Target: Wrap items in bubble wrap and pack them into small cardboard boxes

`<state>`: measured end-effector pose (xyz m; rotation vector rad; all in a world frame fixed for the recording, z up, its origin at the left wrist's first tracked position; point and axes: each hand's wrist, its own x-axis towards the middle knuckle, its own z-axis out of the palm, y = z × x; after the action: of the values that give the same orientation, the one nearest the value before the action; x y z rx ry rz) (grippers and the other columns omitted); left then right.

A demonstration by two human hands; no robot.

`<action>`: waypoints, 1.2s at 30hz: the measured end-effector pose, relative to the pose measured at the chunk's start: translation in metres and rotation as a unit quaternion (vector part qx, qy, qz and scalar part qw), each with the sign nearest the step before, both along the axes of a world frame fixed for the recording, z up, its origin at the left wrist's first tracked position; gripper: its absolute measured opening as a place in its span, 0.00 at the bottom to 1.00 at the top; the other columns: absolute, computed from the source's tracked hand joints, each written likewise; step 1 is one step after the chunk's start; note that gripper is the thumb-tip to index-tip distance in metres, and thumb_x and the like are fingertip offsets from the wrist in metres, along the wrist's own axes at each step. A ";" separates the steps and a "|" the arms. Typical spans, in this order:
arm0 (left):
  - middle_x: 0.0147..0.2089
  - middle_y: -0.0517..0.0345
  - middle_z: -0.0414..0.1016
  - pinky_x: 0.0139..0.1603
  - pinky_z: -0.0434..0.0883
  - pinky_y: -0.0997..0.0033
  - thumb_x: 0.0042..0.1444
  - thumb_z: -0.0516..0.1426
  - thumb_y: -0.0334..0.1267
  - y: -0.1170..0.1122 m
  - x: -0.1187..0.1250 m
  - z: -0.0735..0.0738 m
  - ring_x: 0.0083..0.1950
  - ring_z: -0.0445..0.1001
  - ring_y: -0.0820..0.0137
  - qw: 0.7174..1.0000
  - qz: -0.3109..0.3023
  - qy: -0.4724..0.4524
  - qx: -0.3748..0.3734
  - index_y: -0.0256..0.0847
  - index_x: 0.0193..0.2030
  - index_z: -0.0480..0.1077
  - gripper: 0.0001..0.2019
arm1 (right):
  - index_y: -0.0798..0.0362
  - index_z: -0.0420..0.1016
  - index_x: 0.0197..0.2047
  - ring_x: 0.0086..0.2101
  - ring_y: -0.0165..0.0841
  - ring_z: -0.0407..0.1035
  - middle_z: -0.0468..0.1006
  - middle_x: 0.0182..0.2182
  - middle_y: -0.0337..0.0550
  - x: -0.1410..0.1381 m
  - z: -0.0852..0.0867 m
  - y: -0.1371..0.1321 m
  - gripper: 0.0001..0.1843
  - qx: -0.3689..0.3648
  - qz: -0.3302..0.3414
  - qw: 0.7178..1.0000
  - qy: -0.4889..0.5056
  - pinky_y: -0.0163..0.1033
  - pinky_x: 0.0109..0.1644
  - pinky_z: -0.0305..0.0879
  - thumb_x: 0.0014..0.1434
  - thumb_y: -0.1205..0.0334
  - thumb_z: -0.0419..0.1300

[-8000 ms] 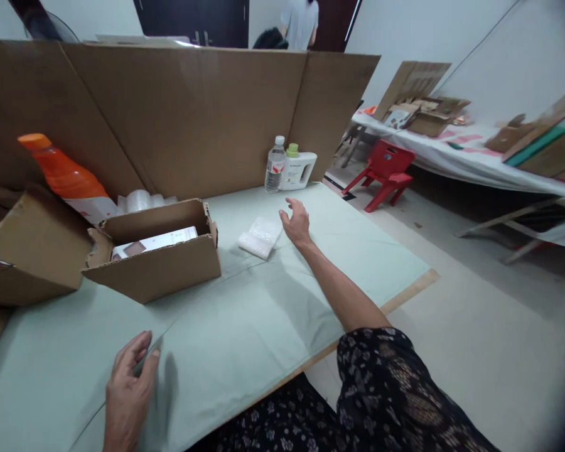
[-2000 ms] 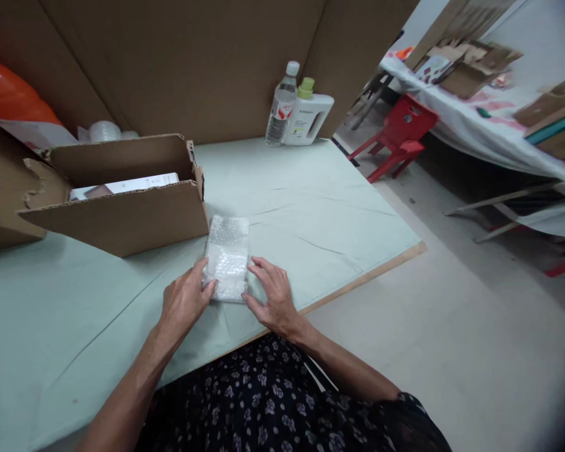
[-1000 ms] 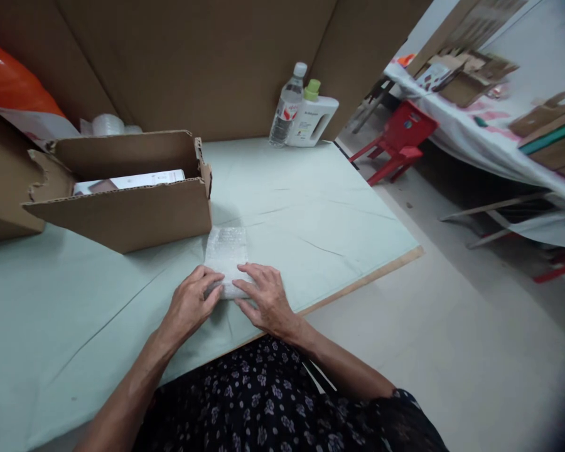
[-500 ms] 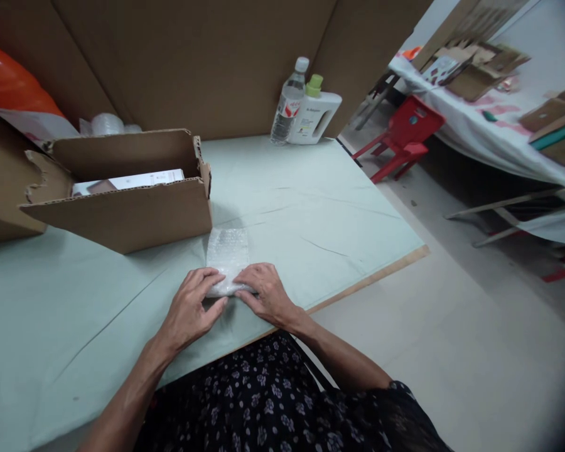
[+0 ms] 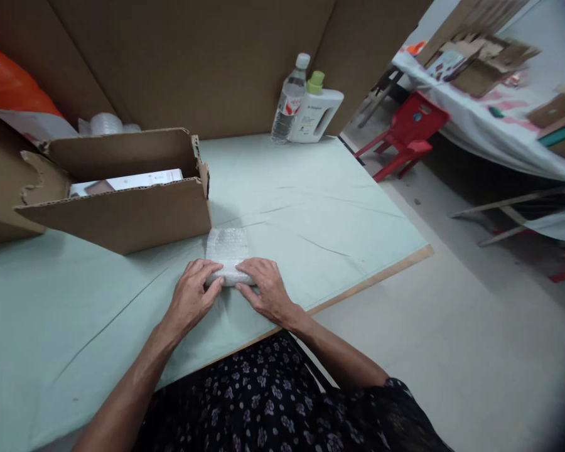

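Note:
A strip of clear bubble wrap [image 5: 227,245] lies on the pale green table cover, its near end rolled into a thick fold. My left hand [image 5: 195,292] grips the left end of that roll, fingers on top and thumb on the near side. At the right end, my right hand [image 5: 266,285] holds it the same way. Both hands are closed on the roll, close to the table's front edge. Whether anything is wrapped inside cannot be made out.
An open cardboard box [image 5: 122,220] with a white printed box [image 5: 127,181] inside stands at the left. A water bottle [image 5: 289,103] and a white jug with a green cap [image 5: 316,116] stand at the back. A red chair [image 5: 414,129] is beyond the table's right edge.
Both hands have moved slightly forward, away from my body, with the rolled end. My left thumb has come up against the roll, and the flat part of the wrap looks a little shorter.

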<state>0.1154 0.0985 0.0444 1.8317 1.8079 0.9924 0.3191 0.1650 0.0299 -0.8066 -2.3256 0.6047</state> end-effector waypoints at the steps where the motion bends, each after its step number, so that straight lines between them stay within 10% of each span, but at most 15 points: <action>1: 0.45 0.50 0.80 0.50 0.73 0.60 0.63 0.56 0.40 0.002 0.000 0.000 0.48 0.75 0.61 1.000 0.003 0.001 -0.003 0.40 0.49 0.76 0.12 | 0.53 0.76 0.53 0.51 0.42 0.71 0.81 0.48 0.50 0.000 0.000 0.001 0.14 0.003 0.002 1.000 -0.004 0.50 0.56 0.63 0.66 0.60 0.62; 13: 0.43 0.52 0.80 0.44 0.73 0.62 0.63 0.54 0.44 0.006 -0.001 0.004 0.43 0.75 0.62 0.999 0.022 -0.017 -0.044 0.42 0.45 0.76 0.12 | 0.51 0.77 0.50 0.51 0.42 0.71 0.81 0.48 0.48 0.000 0.001 0.012 0.11 -0.044 0.014 0.999 -0.028 0.50 0.55 0.64 0.65 0.60 0.62; 23: 0.47 0.50 0.77 0.50 0.74 0.60 0.63 0.56 0.44 0.016 0.007 -0.008 0.46 0.76 0.62 0.990 0.137 -0.008 -0.001 0.40 0.51 0.74 0.15 | 0.54 0.73 0.57 0.58 0.49 0.66 0.75 0.58 0.57 0.000 0.009 0.011 0.19 0.071 0.015 0.995 -0.072 0.55 0.58 0.62 0.63 0.62 0.63; 36: 0.56 0.46 0.74 0.60 0.71 0.50 0.63 0.55 0.35 -0.004 0.004 -0.010 0.58 0.72 0.56 0.995 0.040 0.086 0.018 0.42 0.56 0.71 0.14 | 0.51 0.78 0.54 0.51 0.43 0.71 0.82 0.49 0.49 -0.001 0.013 0.029 0.13 0.018 0.058 0.993 -0.097 0.51 0.55 0.61 0.66 0.63 0.63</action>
<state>0.1198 0.0950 0.0343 1.9318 1.9906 0.9249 0.3176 0.1941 0.0432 -0.7457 -2.5679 0.5522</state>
